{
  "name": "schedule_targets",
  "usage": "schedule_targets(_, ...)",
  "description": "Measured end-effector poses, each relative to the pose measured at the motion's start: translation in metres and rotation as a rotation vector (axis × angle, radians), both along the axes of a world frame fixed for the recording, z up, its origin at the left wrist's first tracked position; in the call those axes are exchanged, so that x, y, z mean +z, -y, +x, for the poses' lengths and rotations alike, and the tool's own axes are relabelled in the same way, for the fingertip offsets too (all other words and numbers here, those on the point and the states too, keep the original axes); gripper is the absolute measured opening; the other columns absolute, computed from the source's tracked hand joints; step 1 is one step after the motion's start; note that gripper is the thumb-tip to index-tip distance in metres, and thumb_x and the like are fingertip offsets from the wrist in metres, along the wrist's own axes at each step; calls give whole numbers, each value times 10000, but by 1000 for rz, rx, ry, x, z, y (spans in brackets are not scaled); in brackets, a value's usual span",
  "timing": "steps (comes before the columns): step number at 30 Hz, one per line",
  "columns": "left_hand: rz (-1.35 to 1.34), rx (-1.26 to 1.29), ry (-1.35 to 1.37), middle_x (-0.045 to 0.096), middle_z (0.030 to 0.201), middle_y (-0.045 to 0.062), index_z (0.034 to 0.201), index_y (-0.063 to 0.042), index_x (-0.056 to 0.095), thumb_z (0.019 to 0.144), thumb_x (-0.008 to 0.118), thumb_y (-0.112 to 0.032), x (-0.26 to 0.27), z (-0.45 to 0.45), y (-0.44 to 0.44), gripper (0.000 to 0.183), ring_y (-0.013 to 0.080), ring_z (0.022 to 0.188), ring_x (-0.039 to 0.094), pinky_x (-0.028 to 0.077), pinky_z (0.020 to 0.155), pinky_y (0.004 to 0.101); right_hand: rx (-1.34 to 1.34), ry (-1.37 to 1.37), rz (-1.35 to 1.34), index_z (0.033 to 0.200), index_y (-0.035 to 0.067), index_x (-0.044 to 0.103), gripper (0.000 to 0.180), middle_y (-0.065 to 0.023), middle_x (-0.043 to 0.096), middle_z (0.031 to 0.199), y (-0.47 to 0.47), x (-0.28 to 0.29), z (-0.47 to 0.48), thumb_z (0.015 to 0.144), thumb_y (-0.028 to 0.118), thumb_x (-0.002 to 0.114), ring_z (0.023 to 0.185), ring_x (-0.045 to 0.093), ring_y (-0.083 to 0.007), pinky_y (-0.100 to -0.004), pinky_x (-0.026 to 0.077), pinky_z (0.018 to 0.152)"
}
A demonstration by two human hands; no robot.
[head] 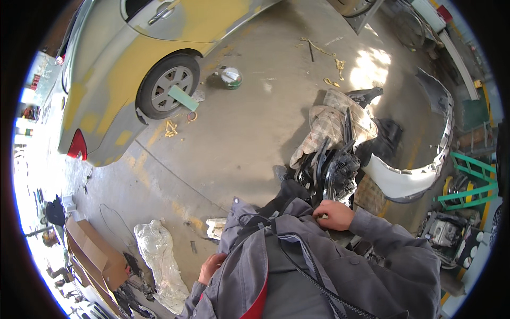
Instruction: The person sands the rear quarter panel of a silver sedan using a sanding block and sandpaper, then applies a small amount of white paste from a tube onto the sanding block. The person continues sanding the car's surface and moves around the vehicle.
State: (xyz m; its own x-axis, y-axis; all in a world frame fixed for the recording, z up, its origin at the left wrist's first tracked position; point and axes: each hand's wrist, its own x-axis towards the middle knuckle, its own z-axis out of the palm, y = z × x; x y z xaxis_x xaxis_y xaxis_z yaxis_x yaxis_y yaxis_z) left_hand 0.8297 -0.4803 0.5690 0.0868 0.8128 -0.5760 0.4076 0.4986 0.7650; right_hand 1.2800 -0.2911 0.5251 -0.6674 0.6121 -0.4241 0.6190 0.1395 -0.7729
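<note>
My right hand (334, 215) is curled in front of the grey work jacket (342, 261). A small pale yellowish piece (323, 216) shows between its fingers, too small to name. Just beyond that hand, a car headlight assembly (342, 171) lies among dark car parts, beside a checked quilted cloth (326, 119). At my left side, my left hand (211, 267) rests against the jacket's edge. Its fingertips are hidden by the cloth, so its grip does not show. Near it on the floor are a pale container (216, 228) and crumpled clear plastic sheeting (157, 255).
A car (107, 79) with yellow and grey patches stands ahead left. Near its wheel (171, 87) are a green board (183, 98), a tape roll (192, 116) and a can (232, 77). A white bumper cover (402, 181) curves at right. Cardboard boxes (97, 255) sit lower left.
</note>
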Motion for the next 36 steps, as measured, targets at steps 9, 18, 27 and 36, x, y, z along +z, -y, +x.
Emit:
schedule_targets(9, 169, 7, -84, 644, 1027, 109, 1210, -74, 643, 906, 696, -195, -27, 6, 25, 331, 243, 899, 683, 556, 777, 336, -50, 10, -432, 1077, 20, 733, 237, -59, 752, 978, -14, -19, -16, 981, 218, 643, 900, 670, -123, -294, 529, 834)
schedule_targets(18, 184, 155, -114, 653, 1029, 117, 1176, -51, 627, 855, 742, -160, -53, 11, 45, 358, 269, 899, 681, 559, 800, 364, 297, -82, -470, 1180, 29, 646, 296, -57, 667, 1024, -33, 2, -22, 957, 218, 696, 977, 613, -155, -318, 498, 901)
schedule_targets(27, 195, 207, -51, 678, 945, 77, 1129, -12, 631, 897, 787, -257, -30, 4, 0, 372, 152, 871, 646, 539, 780, 322, 187, -88, -731, 1256, 25, 612, 320, -55, 645, 1165, -10, 13, -9, 977, 178, 645, 1113, 571, -152, -332, 450, 1003)
schedule_targets(36, 196, -16, 96, 710, 956, 106, 1134, -8, 649, 914, 774, -312, 3, 15, -57, 396, 180, 890, 677, 553, 789, 344, -238, -9, -1105, 1299, 51, 666, 319, 75, 636, 862, 30, 75, 43, 995, 128, 604, 656, 477, -20, -215, 364, 588)
